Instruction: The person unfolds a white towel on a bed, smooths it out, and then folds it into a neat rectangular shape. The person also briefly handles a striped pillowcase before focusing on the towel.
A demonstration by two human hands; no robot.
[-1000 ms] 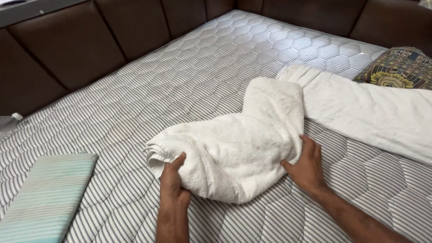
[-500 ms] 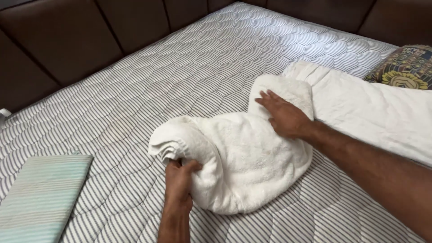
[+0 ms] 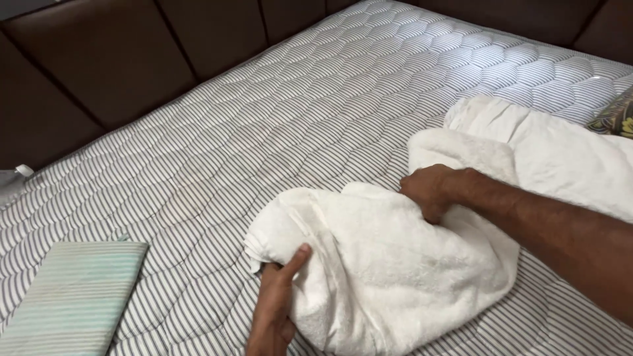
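Two hands work a bunched white towel [image 3: 395, 264] that lies on the near right part of a bare mattress [image 3: 277, 118]; the mattress is quilted in a honeycomb pattern with thin grey and white stripes, and it fills most of the view; the left hand [image 3: 277, 310] comes up from the bottom edge and grips the towel's near left corner, its thumb laid on top of the layered folds and its fingers tucked under them, so it is pinching the cloth; the right hand [image 3: 428, 191] reaches in from the right on a bare forearm and is curled into a loose fist, closed on a gather of towel near the middle top of the heap; the towel is thick terry, folded over itself into a rounded mound, with several stacked edges showing at the corner by the left thumb; just beyond it, touching or nearly touching its far end, lies a white sheet [image 3: 560, 151], crumpled and smoother in weave, running off toward the right edge; a patterned cushion [image 3: 616, 118] shows only as a sliver at the far right; a pale green striped folded cloth [image 3: 72, 296] rests flat at the near left, well apart from the towel; dark brown padded panels [image 3: 99, 66] stand behind the mattress.
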